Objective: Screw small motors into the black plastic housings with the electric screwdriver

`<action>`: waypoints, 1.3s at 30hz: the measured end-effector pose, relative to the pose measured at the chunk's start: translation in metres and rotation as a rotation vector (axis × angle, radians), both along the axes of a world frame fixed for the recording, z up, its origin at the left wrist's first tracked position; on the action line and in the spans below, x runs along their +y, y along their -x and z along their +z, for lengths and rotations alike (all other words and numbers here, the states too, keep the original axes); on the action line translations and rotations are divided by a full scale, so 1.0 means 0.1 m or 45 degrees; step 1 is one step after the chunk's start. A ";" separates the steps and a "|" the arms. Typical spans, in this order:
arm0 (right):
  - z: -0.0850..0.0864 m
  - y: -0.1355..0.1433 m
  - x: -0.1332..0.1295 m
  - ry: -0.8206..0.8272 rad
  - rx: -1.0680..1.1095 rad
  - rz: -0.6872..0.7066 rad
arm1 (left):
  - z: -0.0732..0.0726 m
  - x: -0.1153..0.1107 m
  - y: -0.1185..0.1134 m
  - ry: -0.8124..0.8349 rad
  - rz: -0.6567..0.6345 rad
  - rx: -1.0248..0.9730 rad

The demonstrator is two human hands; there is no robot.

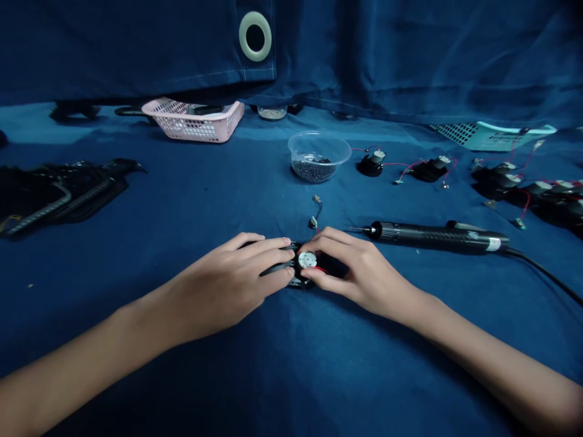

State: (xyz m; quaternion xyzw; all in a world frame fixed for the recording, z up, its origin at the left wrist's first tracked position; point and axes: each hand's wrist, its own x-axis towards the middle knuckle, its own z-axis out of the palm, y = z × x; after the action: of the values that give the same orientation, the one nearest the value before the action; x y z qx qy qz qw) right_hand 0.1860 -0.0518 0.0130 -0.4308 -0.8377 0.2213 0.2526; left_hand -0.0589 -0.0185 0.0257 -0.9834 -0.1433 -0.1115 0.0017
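My left hand point(243, 273) lies over a black plastic part point(277, 267), its fingers curled on the part and holding it against the blue cloth. Between the thumb and fingers of my right hand point(353, 264) is a small round motor point(307, 260) with a white end face and a red wire. The motor sits at the right side of the black part; whether it is seated in it I cannot tell. Just beyond my right fingertips lies a thin wire with a small connector board point(314, 222). Both palms hide much of the black part.
A black electric screwdriver point(432, 235) with a cord lies right of my hands. Beyond stands a clear bowl of small dark screws point(317, 164). Several wired motor assemblies point(428, 169) spread rightward. A pink basket point(195, 124), a teal basket point(496, 136) and black parts point(68, 194) lie around.
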 end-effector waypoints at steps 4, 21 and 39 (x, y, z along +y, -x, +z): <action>0.01 0.00 -0.01 0.009 -0.021 -0.004 | 0.04 -0.01 -0.05 0.141 0.133 -0.034; 0.01 -0.03 0.01 0.081 0.012 0.023 | 0.09 0.11 -0.18 0.321 0.327 0.092; 0.01 -0.04 0.02 0.143 0.037 0.058 | 0.15 0.09 -0.24 0.405 0.402 0.097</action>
State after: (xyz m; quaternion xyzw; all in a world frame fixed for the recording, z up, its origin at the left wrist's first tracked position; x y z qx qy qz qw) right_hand 0.1895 -0.0494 0.0136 -0.4218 -0.8298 0.2798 0.2350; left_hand -0.0352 -0.0096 0.0409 -0.9401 -0.3110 -0.0485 -0.1306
